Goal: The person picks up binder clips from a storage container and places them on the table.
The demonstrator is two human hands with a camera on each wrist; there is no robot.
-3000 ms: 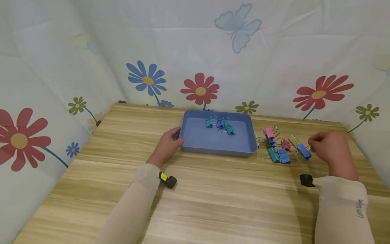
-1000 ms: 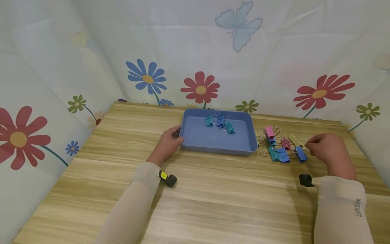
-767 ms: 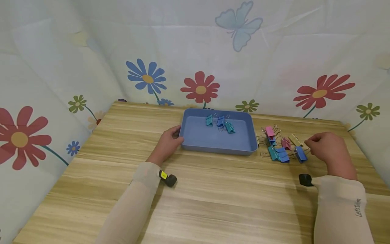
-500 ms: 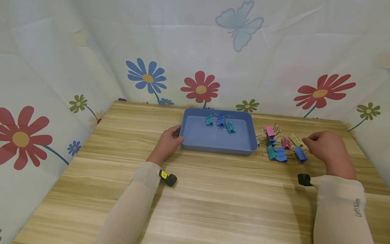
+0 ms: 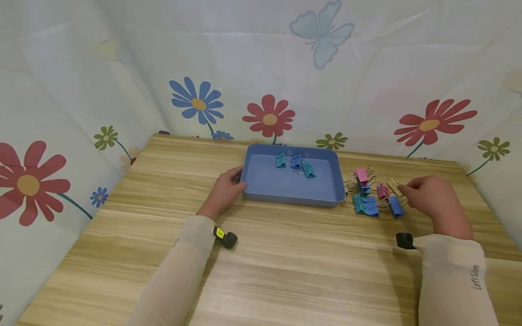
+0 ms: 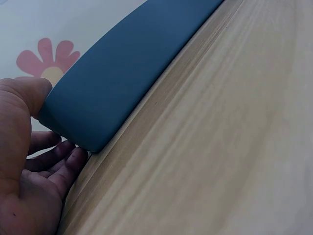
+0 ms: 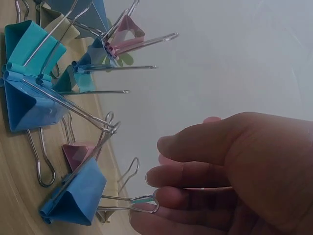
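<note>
My left hand (image 5: 223,192) grips the near left corner of the blue tray (image 5: 263,181), with the thumb over the rim and fingers against the outer wall (image 6: 112,83). Two teal binder clips and a blue one (image 5: 296,161) lie inside it. On the right, my right hand (image 5: 430,197) is beside a blue binder clip (image 5: 395,207); in the right wrist view its fingers reach out, thumb apart, fingertips at the wire handle of that clip (image 7: 80,193). A yellow binder clip (image 5: 393,186) and a dark pink one (image 5: 383,190) lie just behind.
Touching side by side are a teal binder clip (image 5: 359,203) and a blue one (image 5: 371,206). Behind them a pink binder clip (image 5: 361,175) tops a small heap near the tray's right end. A flower-printed curtain (image 5: 228,59) stands along the wooden table's (image 5: 285,253) back edge.
My right hand has moved left, and the blue binder clip by it has slid left. The adjoining teal and blue pair has also shifted left. My left hand and the tray stay put.
</note>
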